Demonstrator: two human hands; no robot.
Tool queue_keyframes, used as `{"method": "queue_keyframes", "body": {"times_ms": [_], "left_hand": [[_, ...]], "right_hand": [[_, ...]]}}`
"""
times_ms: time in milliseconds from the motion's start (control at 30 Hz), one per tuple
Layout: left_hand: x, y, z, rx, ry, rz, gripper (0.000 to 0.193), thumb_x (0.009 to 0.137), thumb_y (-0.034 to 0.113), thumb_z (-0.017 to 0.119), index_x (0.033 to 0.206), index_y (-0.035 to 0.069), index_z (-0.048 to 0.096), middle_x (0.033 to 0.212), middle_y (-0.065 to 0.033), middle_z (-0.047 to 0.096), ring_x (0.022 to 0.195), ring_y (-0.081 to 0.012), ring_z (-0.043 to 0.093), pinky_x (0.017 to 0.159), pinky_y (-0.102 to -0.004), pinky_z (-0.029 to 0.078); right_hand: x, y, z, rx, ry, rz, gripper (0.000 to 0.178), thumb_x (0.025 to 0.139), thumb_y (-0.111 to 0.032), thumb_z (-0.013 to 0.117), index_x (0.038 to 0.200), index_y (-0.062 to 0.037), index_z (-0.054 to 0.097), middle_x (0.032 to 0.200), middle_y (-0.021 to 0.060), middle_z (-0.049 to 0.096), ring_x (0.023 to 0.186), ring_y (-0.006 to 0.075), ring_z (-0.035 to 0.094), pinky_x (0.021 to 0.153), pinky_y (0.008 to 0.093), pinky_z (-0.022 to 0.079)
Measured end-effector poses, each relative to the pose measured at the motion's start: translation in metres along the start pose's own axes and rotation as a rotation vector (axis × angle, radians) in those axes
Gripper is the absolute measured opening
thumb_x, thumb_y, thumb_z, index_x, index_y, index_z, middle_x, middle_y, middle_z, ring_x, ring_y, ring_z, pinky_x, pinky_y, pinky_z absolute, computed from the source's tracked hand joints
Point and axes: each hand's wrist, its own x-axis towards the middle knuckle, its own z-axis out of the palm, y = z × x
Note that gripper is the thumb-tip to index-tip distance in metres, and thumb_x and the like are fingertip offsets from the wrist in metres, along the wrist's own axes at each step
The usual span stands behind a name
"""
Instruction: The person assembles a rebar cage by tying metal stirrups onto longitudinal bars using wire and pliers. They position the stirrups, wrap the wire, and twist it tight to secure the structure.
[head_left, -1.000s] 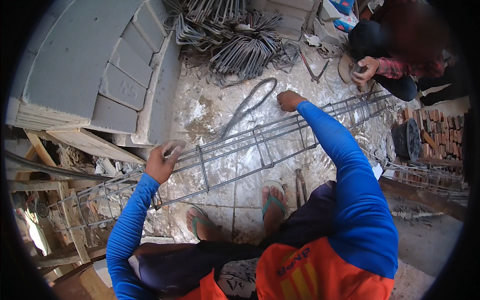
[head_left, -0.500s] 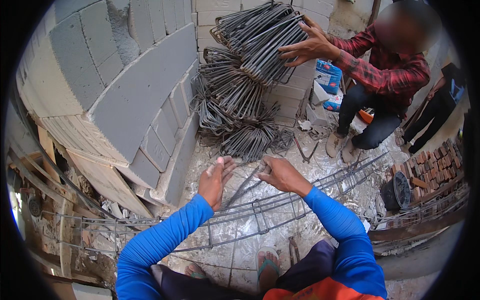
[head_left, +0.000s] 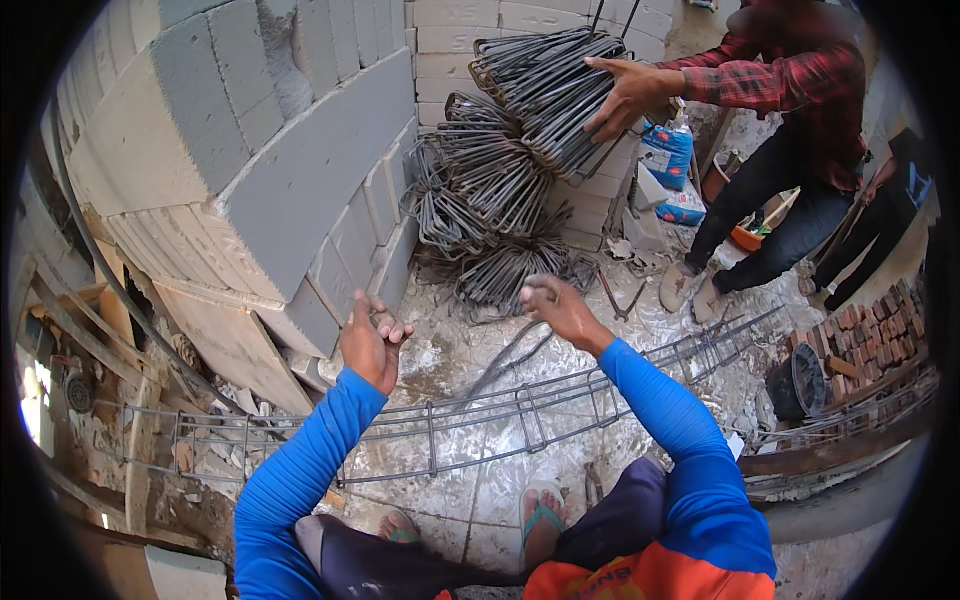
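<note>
My left hand (head_left: 372, 345) is raised over the floor beside the wall, fingers loosely bent and apart, with nothing visible in it. My right hand (head_left: 565, 314) hovers further right with its fingers curled together; whatever they pinch, if anything, is too small to make out. Below and between the hands lies a looped bundle of thin wire (head_left: 508, 362). A long rebar cage (head_left: 480, 432) stretches across the floor under my forearms. Past my hands, bent steel stirrups (head_left: 495, 180) are piled high, and a co-worker's hand (head_left: 632, 95) rests against the topmost bundle.
A grey block wall (head_left: 310, 150) rises at left. The co-worker in a plaid shirt (head_left: 775, 85) stands at right, near pincers (head_left: 622, 300) and blue bags (head_left: 668, 160). A black bucket (head_left: 797, 382) stands beside stacked bricks (head_left: 875, 340). Boards and rubble lie at lower left.
My hands have moved apart: the left has gone left and its fingers have bent, the right has shifted right and up. The co-worker has risen from a crouch, one hand still at the stirrups.
</note>
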Motion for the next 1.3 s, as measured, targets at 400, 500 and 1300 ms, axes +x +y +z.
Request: {"method": "queue_keyframes", "body": {"times_ms": [400,500,1300], "left_hand": [[-0.010,-0.004,-0.011,0.186,-0.080,-0.039,0.033,0.109,0.039,0.042,0.092,0.011,0.047,0.060,0.0037,0.035,0.055,-0.0123,0.040,0.070,-0.0354,0.047],[-0.012,0.005,-0.029,0.164,-0.028,-0.061,0.035,0.110,0.038,0.041,0.092,0.008,0.048,0.060,0.0020,0.036,0.054,-0.0131,0.040,0.068,-0.0379,0.051],[-0.010,-0.014,-0.040,0.268,0.004,-0.152,0.035,0.110,0.038,0.042,0.092,0.008,0.049,0.061,0.0027,0.034,0.056,-0.0117,0.037,0.067,-0.0336,0.048]], "right_hand": [[0.153,-0.057,0.004,-1.164,0.837,-0.736,0.074,0.095,-0.033,0.058,0.158,-0.0108,0.026,0.163,0.0224,0.023,0.154,0.0389,0.016,0.124,0.0549,0.012],[0.169,-0.019,-0.008,-1.128,0.854,-0.600,0.077,0.098,-0.039,0.053,0.161,-0.0102,0.019,0.166,0.0222,0.015,0.155,0.0384,0.010,0.125,0.0549,0.008],[0.139,0.017,-0.017,-1.060,0.805,-0.553,0.094,0.092,-0.033,0.070,0.162,-0.0115,0.011,0.167,0.0221,0.011,0.154,0.0425,0.011,0.123,0.0572,0.014]]}}
